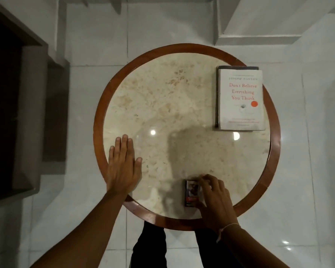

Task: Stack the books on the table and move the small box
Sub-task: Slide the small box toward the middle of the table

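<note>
The work surface is a round table (99, 132) with a pale marble-like top and a brown wooden rim. It stands on a white tiled floor (97, 51).

Books: a stack of books (240, 99) lies flat at the far right of the tabletop, close to the rim. The top book (242, 113) is white, with red title lettering reading "Don't Believe Everything You Think". The dark edge of a lower book (238, 67) shows along the far side of the stack. The number of books beneath cannot be determined.

Small box: the small box (191, 193) lies on the tabletop near the front edge, just right of centre. It is dark with a red band near its front end.

Right hand: the right hand (216, 204) is at the right side of the small box, fingers (205, 180) curled and touching its far right corner and right edge. Whether the box is clamped or only touched cannot be determined. A thin cord bracelet (228, 228) circles the wrist.

Left hand: the left hand (123, 167) lies palm down on the left front part of the table, overlapping the rim. Its fingers are extended and held together, the thumb spread to the side. It holds nothing and is well apart from the box.

The person's dark-clothed legs (151, 246) show below the front edge of the table.
</note>
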